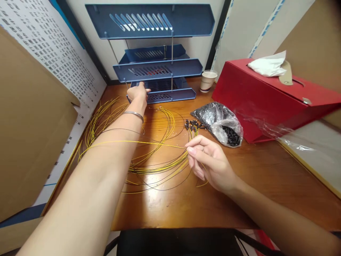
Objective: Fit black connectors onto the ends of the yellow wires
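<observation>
My left hand (137,93) is stretched far forward to the bottom tray of a blue tiered paper rack (160,67), its fingers curled at the tray's front edge; a silver bangle sits on that wrist. What the fingers hold, if anything, is hidden. My right hand (205,160) pinches the end of a thin yellow wire (138,142) that runs taut leftward over my left forearm. Below lies a loose coil of several yellow and black wires (157,156) on the wooden table (253,170), their black connector ends (193,125) bunched together.
A plastic bag of small black parts (221,122) lies right of the wires. Behind it stands a red box (269,99) with a white tissue on top, and a paper cup (207,80) beside the rack. Cardboard panels stand at left and right.
</observation>
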Motion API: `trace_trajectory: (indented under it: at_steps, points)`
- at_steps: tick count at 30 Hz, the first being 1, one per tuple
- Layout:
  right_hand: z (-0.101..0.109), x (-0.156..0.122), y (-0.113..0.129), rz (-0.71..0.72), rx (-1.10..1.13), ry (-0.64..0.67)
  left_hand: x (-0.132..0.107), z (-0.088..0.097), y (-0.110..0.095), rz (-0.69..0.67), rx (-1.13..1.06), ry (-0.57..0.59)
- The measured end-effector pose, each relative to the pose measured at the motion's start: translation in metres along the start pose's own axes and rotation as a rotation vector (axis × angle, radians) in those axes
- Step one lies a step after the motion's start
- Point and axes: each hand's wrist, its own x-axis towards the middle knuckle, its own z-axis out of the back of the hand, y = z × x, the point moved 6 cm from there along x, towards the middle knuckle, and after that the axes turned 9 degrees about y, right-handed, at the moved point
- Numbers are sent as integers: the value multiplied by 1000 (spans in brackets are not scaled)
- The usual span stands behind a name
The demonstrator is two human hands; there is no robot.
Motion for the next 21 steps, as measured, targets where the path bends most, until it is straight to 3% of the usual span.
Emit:
trace_trajectory:
  at_steps: [6,10,13,16,18,21]
  points:
    - [4,1,0,-5,-47,-60,-9,-5,5,-94,-5,145]
    - [8,0,0,2,-73,-102,-37,-1,8,-130,100,313]
    - [12,1,1,6,-108,-144,-82,-5,8,-199,191,578]
    - [15,2,3,33,-117,-196,-143,-5,2,-358,237,895]
    - [17,3,5,66,-105,-245,-180,2,-4,-504,275,1042]
    - [22,3,7,103,-88,-317,-216,16,-5,-644,472,1167]
